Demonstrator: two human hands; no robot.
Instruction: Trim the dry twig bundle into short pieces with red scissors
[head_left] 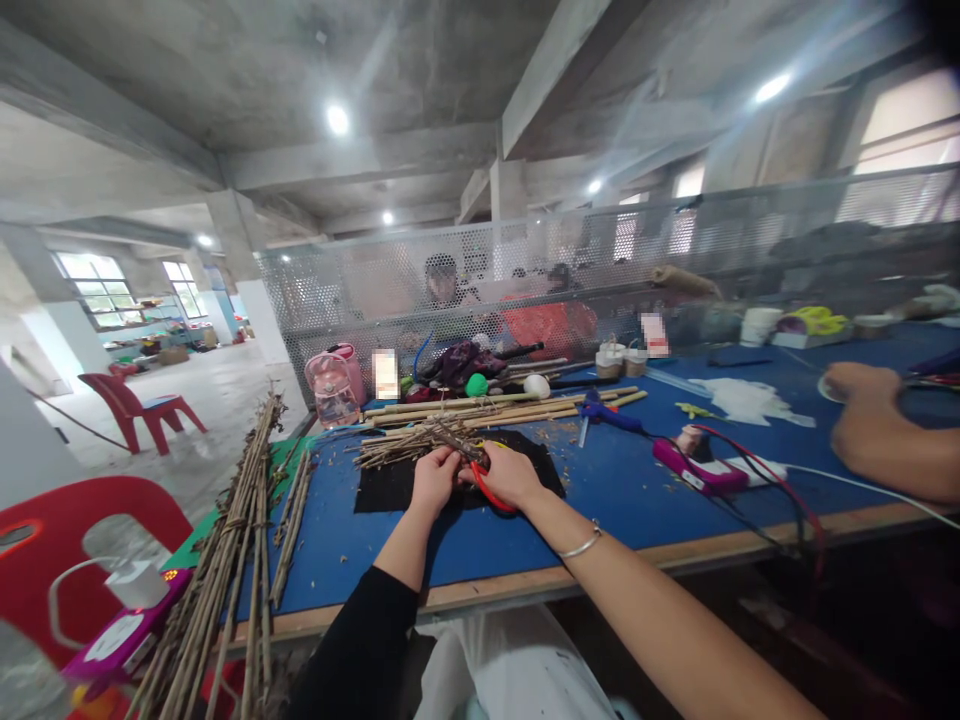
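My left hand (pixel 436 476) is closed, with thumb and fingertips pinched on a short brown twig (pixel 459 441). Close beside it, my right hand (pixel 511 474) wraps round a red-handled cutting tool (pixel 491 490), which looks like pruning shears; its blades are hard to make out between the hands. Both hands are just above a black cloth (pixel 386 488) on the blue table. A pile of thin cut sticks (pixel 390 445) lies on the cloth's far left part, and longer pale sticks (pixel 517 409) lie behind it.
A tall bundle of dry stalks (pixel 232 540) leans at the table's left edge. A blue glue gun (pixel 611 413) and purple power strip (pixel 701 468) lie to the right. A co-worker's arm (pixel 885 430) reaches in at far right. Behind stands a perforated metal screen (pixel 360 290).
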